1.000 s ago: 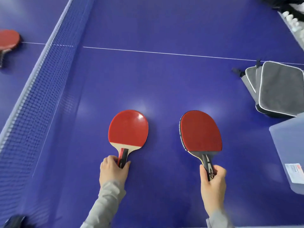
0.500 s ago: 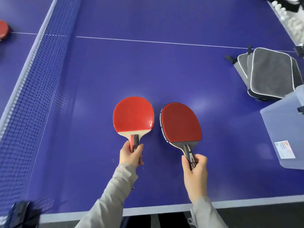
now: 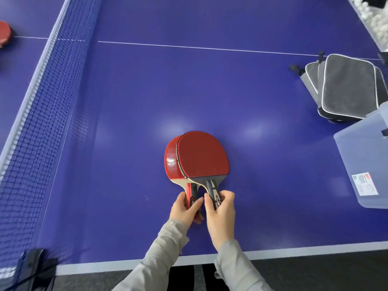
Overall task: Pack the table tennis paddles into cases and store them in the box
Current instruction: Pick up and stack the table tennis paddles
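Note:
Two red paddles overlap on the blue table. The dark-handled paddle [image 3: 202, 155] lies on top and covers most of the wood-handled paddle [image 3: 171, 162], whose left edge shows. My left hand [image 3: 185, 207] grips the red and black handle of the lower one. My right hand [image 3: 220, 208] holds the grey handle of the upper one. Grey paddle cases [image 3: 346, 87] are stacked at the right. A translucent plastic box [image 3: 365, 164] stands in front of them at the right edge.
The net [image 3: 39, 97] runs along the left. Another red paddle [image 3: 4, 35] lies beyond it at the far left. A tray of white balls [image 3: 375, 19] sits at the top right. The table's white front edge [image 3: 294, 252] is near my body.
Both hands have drawn the paddles together: the right paddle has slid left over the left paddle, so they now overlap. The view has shifted toward the near table edge.

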### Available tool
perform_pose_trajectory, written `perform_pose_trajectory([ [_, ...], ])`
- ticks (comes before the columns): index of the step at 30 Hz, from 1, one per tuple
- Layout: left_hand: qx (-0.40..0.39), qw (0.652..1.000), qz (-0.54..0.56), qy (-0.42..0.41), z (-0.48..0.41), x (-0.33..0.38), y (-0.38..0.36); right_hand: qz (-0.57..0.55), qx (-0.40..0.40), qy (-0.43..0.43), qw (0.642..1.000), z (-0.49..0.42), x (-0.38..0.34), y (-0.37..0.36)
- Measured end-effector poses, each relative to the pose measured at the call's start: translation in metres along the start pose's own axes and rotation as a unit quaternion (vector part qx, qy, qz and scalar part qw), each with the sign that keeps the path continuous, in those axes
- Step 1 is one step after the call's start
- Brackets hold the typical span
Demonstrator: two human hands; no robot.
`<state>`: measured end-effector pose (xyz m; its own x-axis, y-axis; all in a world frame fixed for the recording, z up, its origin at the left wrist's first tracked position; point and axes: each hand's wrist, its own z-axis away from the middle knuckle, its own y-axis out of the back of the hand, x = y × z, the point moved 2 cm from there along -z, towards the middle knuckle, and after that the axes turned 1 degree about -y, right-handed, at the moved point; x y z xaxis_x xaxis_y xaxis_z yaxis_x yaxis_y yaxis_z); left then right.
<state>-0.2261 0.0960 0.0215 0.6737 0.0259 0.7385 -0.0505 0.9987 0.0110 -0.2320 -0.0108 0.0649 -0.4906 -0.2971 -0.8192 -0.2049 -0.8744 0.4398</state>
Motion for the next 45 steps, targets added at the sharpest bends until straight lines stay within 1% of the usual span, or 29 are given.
perform_pose_trajectory([
  [1, -0.026, 0.998, 0.059, 0.011, 0.001, 0.000, 0.001, 0.000, -0.005, -0.004, 1.000, 0.000, -0.001, -0.003],
  [3, -0.061, 0.982, 0.174, 0.038, 0.003, 0.002, 0.000, -0.010, -0.019, -0.009, 1.000, 0.000, -0.004, -0.008],
  [4, -0.071, 0.976, 0.199, 0.044, 0.002, 0.003, 0.000, -0.017, -0.032, -0.013, 0.999, 0.001, -0.005, -0.012],
  [8, -0.098, 0.972, 0.210, 0.040, 0.002, 0.007, 0.001, 0.008, -0.072, -0.013, 0.997, 0.007, -0.005, -0.021],
  [11, -0.115, 0.968, 0.219, 0.037, 0.003, 0.004, 0.003, 0.064, -0.064, 0.006, 0.996, 0.008, -0.005, -0.022],
  [15, -0.128, 0.956, 0.259, 0.049, 0.002, 0.004, 0.004, 0.153, -0.038, 0.062, 0.986, 0.011, -0.001, -0.023],
  [20, -0.124, 0.957, 0.251, 0.075, -0.002, 0.001, 0.001, 0.174, -0.044, 0.072, 0.981, 0.010, 0.004, -0.023],
  [24, -0.065, 0.973, 0.209, 0.069, -0.005, 0.005, -0.001, 0.202, -0.061, 0.101, 0.972, 0.009, 0.009, -0.014],
  [26, -0.021, 0.987, 0.149, 0.054, -0.006, 0.006, -0.003, 0.227, -0.055, 0.127, 0.964, 0.006, 0.012, -0.003],
  [28, 0.028, 0.994, 0.104, 0.033, -0.006, 0.006, -0.002, 0.270, -0.042, 0.145, 0.951, -0.001, 0.017, 0.011],
  [30, 0.052, 0.993, 0.105, 0.012, -0.005, 0.009, 0.002, 0.350, -0.047, 0.156, 0.922, -0.010, 0.023, 0.023],
  [33, 0.059, 0.992, 0.112, -0.011, -0.001, 0.012, 0.015, 0.485, -0.101, 0.160, 0.854, -0.024, 0.034, 0.031],
  [34, 0.061, 0.992, 0.113, -0.015, 0.001, 0.011, 0.020, 0.514, -0.115, 0.159, 0.835, -0.028, 0.037, 0.031],
  [36, 0.073, 0.990, 0.121, -0.023, 0.008, 0.008, 0.036, 0.547, -0.127, 0.154, 0.813, -0.033, 0.043, 0.033],
  [40, 0.122, 0.984, 0.123, -0.045, 0.022, -0.006, 0.095, 0.573, -0.144, 0.141, 0.795, -0.034, 0.052, 0.035],
  [45, 0.189, 0.972, 0.122, -0.072, 0.044, -0.030, 0.196, 0.578, -0.149, 0.132, 0.792, -0.035, 0.052, 0.033],
])
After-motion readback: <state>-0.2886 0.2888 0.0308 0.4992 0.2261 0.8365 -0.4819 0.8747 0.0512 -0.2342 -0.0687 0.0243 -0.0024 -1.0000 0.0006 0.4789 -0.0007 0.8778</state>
